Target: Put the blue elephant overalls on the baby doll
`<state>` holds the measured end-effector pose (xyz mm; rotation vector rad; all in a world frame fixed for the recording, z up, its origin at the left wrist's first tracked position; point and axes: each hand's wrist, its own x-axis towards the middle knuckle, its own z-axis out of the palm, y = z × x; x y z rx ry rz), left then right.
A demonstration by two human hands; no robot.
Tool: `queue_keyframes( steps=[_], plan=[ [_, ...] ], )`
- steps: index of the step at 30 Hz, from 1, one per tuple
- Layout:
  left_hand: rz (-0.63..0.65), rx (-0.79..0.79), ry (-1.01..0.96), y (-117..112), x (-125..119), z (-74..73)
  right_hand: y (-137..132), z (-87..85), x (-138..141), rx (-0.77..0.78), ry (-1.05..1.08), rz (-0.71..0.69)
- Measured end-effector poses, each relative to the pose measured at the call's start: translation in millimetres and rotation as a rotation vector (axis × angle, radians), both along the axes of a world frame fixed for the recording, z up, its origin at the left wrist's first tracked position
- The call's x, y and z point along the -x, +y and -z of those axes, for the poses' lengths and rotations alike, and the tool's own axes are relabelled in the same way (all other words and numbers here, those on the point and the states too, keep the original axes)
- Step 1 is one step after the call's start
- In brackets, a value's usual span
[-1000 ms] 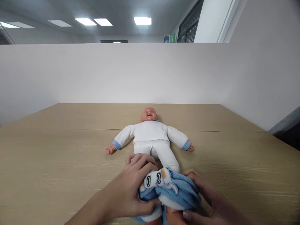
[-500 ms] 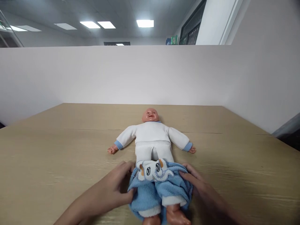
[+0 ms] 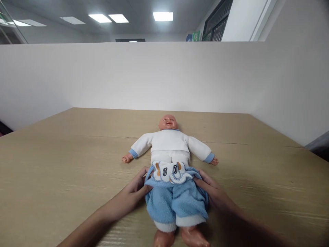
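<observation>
A baby doll lies on its back, head away from me, arms spread, in a white long-sleeved top with blue cuffs. Blue fleece overalls with a white elephant-face bib and white leg hems are around its legs, reaching the upper thighs. The doll's bare feet stick out of the hems near the bottom edge. My left hand pinches the left side of the overalls' waist between thumb and fingers. On the opposite side, my right hand grips the cloth likewise, its fingertips partly hidden by fabric.
The doll rests on a tan wooden-looking table with thin seams across it. A white partition rises behind the table's far edge. Dark objects show at the far left and right edges.
Both hands have moved up the doll's legs, drawing the overalls with them. The bib now sits higher on the thighs, and more of both feet shows.
</observation>
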<state>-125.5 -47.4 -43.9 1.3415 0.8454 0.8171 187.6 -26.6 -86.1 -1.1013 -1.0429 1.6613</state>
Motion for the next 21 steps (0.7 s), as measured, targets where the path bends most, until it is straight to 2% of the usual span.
queue_keyframes(
  steps=[4,8,13,16,18,21],
  plan=[
    [-0.026,-0.013,0.046,4.0,-0.3,-2.0,5.4,-0.5,2.6,-0.017,0.034,-0.034],
    [0.011,-0.018,0.013,12.1,0.2,-7.2,11.1,-6.1,7.3,-0.007,0.091,-0.027],
    [0.038,0.061,-0.079,17.1,6.8,1.5,18.8,-15.6,7.8,0.01,0.168,-0.09],
    [0.01,0.118,-0.137,16.9,12.4,4.9,21.5,-19.4,8.3,0.006,0.195,-0.066],
    [-0.009,0.109,-0.121,17.8,15.4,0.4,21.8,-23.1,9.2,-0.004,0.184,-0.049],
    [-0.042,-0.027,0.023,22.8,17.0,-14.2,20.9,-33.4,9.8,-0.041,0.118,-0.037]
  ],
)
